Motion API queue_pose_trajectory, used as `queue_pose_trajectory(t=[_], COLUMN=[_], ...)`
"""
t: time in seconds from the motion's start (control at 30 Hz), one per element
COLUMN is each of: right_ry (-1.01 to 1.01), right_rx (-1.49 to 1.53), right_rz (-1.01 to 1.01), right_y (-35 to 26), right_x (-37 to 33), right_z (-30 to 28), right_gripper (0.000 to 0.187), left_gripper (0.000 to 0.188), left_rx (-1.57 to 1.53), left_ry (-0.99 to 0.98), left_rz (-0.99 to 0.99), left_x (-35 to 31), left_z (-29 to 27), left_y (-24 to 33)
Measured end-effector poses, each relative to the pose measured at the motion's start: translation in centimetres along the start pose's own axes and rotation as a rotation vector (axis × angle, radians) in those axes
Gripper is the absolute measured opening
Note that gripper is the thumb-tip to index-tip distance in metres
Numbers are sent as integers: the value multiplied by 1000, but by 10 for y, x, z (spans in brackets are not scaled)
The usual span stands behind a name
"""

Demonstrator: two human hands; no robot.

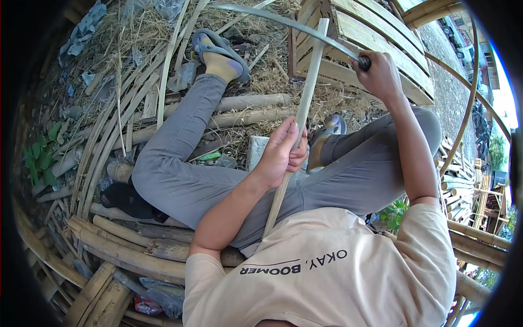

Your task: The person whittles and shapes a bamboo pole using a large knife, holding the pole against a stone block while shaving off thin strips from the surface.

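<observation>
My left hand is wrapped round a long pale bamboo strip, which slants up and away from my lap. The strip's lower end rests against my shirt. In my right hand is the black handle of a machete, gripped at the upper right. Its long, slightly curved blade reaches left across the strip near the strip's far end. Whether the edge touches the strip or passes over it, I cannot tell.
A wooden slatted crate stands just beyond my right hand. Bamboo poles lie between my legs, and long split strips lie to the left. A pale block sits by my left hand. Straw and plastic scraps litter the ground.
</observation>
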State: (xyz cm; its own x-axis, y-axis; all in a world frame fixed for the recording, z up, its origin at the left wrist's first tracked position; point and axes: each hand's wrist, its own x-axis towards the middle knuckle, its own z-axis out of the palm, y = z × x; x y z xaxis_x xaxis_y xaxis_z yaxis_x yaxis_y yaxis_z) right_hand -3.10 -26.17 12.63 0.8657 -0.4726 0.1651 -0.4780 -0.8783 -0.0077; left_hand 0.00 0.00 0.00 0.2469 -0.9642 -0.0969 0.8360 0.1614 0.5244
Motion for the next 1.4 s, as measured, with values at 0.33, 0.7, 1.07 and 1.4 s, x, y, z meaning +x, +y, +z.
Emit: queue_pose_trajectory(t=[0.33, 0.7, 1.07, 1.4], right_ry=[101, -1, 54, 29], right_rx=[24, -89, -46, 21], right_rz=[-26, -94, -223, 51], right_y=[16, -4, -9, 20], right_x=[11, 0, -13, 7], right_z=[6, 6, 9, 4], right_gripper=[15, 13, 14, 18], left_gripper=[25, 24, 24, 24], left_rx=[-108, -22, 5, 63], left_ry=[-52, 0, 10, 31], left_rz=[-14, 13, -12, -2], left_x=[0, -2, 1, 2], left_z=[3, 6, 5, 3], left_y=[-7, -14, -15, -3])
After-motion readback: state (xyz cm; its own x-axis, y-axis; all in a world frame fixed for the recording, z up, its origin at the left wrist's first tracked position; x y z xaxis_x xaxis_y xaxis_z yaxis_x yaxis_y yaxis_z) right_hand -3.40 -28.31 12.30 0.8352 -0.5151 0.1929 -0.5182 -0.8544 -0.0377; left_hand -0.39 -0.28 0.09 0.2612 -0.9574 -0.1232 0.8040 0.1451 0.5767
